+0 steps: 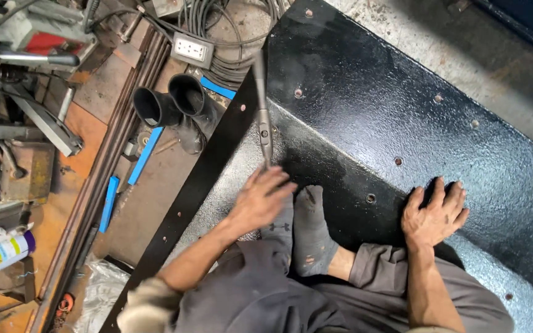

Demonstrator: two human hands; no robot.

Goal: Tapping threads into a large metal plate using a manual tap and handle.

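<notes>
Long grey metal ratchet-style hand tool (263,117) lies upright in view over the ridge of the big black-painted steel plate with bolt holes (371,105), head end pointing away toward the coiled black cables (229,37), near end inside the left hand (260,200). Left hand fingers curled tight round the tool's handle, full grip. Right hand (434,213) flat on the plate, fingers spread wide, palm down, holding nothing, just beside a bolt hole. Person sits on the plate, 2 grey-socked feet (306,231) tucked between the hands, grey trousers below. Off the plate's left edge: pair of black rubber boots (177,111) lying on the rusty floor, touching each other; 3 blue flat strips (145,155) scattered near them; grey socket outlet box (192,49) by the cables; white spray can with purple cap (1,253) at far left; red and grey machine (38,34) top left
</notes>
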